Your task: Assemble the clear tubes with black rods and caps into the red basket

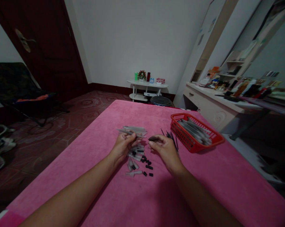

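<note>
My left hand [122, 145] is closed around a slim, greyish pen barrel [124, 131] pointing left. My right hand [164, 148] pinches a small dark piece [153, 138], too blurred to name for certain. A gap separates the two hands. Just beyond the left one lies a row of clear pen barrels [139, 128]. Clear pen caps [133, 164] and small black plugs [149, 167] are scattered on the pink cloth between my forearms. Thin black pen refills [172, 137] lie just past my right hand, partly hidden by it.
A red plastic basket [184, 142] full of slim grey pens [195, 130] stands to the right on the pink-covered table [104, 195]. Behind the table is a low white stand [135, 82]. A dresser [208, 102] stands right, a folding chair [21, 85] left.
</note>
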`<state>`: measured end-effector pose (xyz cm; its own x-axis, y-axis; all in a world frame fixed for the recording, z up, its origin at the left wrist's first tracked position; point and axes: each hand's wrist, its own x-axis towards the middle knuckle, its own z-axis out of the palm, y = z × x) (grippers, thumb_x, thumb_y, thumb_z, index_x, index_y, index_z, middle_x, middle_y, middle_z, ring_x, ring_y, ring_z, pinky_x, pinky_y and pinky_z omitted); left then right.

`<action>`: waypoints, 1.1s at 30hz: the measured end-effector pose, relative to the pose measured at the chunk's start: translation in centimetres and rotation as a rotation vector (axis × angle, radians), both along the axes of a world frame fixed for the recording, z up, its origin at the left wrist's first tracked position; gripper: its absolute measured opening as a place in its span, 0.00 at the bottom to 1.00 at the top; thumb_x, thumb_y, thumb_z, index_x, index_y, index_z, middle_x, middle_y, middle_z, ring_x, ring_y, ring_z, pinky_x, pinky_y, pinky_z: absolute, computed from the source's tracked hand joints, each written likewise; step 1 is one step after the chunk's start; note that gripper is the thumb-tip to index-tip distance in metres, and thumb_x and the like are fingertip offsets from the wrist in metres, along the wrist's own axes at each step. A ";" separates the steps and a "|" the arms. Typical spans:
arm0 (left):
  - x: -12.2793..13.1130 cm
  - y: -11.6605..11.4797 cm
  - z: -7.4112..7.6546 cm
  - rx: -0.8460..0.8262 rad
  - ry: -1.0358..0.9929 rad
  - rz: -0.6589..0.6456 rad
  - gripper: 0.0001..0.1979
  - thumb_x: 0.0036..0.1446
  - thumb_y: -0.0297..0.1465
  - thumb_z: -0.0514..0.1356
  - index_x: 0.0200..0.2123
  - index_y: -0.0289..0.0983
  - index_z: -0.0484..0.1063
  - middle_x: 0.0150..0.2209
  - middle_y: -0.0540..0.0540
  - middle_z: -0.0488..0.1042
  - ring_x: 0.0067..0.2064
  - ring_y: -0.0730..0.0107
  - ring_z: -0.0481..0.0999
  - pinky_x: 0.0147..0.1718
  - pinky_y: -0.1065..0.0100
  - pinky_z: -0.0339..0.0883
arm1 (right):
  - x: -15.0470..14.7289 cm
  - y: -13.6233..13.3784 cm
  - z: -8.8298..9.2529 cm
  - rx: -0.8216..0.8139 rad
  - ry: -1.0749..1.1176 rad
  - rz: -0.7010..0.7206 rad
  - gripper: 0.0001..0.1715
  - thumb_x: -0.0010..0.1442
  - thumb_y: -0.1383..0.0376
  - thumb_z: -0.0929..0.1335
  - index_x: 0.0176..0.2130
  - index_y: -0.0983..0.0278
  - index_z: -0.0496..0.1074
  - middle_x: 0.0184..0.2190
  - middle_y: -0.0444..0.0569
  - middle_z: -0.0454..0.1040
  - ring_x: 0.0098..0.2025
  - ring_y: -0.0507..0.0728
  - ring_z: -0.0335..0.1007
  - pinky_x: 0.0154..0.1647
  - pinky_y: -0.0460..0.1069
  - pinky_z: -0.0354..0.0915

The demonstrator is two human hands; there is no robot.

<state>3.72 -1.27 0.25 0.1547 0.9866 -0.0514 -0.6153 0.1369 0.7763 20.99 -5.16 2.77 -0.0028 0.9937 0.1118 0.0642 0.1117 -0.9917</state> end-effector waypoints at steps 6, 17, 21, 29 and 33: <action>0.3 -0.3 0.0 0.022 0.023 -0.013 0.16 0.40 0.29 0.72 0.31 0.32 0.69 0.29 0.44 0.79 0.30 0.68 0.79 0.32 0.71 0.74 | -0.3 -0.1 0.1 0.039 0.052 -0.045 0.11 0.48 0.62 0.71 0.32 0.66 0.72 0.28 0.46 0.73 0.28 0.52 0.69 0.28 0.46 0.65; 0.6 -1.0 0.3 0.071 0.068 -0.051 0.18 0.41 0.32 0.71 0.33 0.32 0.68 0.29 0.45 0.79 0.30 0.66 0.80 0.32 0.70 0.74 | -1.4 -0.6 0.6 -0.017 0.056 -0.064 0.10 0.45 0.63 0.71 0.29 0.65 0.69 0.26 0.45 0.72 0.28 0.52 0.69 0.25 0.45 0.65; 0.7 -1.1 0.3 0.095 0.089 -0.058 0.19 0.42 0.32 0.71 0.34 0.32 0.67 0.29 0.45 0.79 0.30 0.67 0.79 0.33 0.69 0.74 | -1.3 -0.7 0.5 0.008 -0.013 -0.065 0.08 0.46 0.63 0.70 0.29 0.65 0.70 0.26 0.46 0.73 0.28 0.52 0.70 0.25 0.45 0.65; 0.9 -1.2 -0.1 0.123 0.119 -0.078 0.17 0.44 0.32 0.70 0.34 0.33 0.66 0.28 0.46 0.78 0.28 0.70 0.79 0.33 0.69 0.75 | -1.5 -0.7 0.0 0.095 -0.117 -0.074 0.04 0.49 0.66 0.67 0.30 0.65 0.70 0.27 0.45 0.74 0.28 0.53 0.70 0.26 0.45 0.65; 1.0 -1.3 -0.1 0.134 0.134 -0.053 0.18 0.43 0.32 0.70 0.33 0.33 0.66 0.27 0.47 0.78 0.28 0.69 0.79 0.32 0.69 0.75 | -1.6 -0.8 -0.1 0.099 -0.142 -0.097 0.04 0.50 0.65 0.67 0.30 0.64 0.71 0.27 0.45 0.74 0.27 0.53 0.70 0.26 0.46 0.65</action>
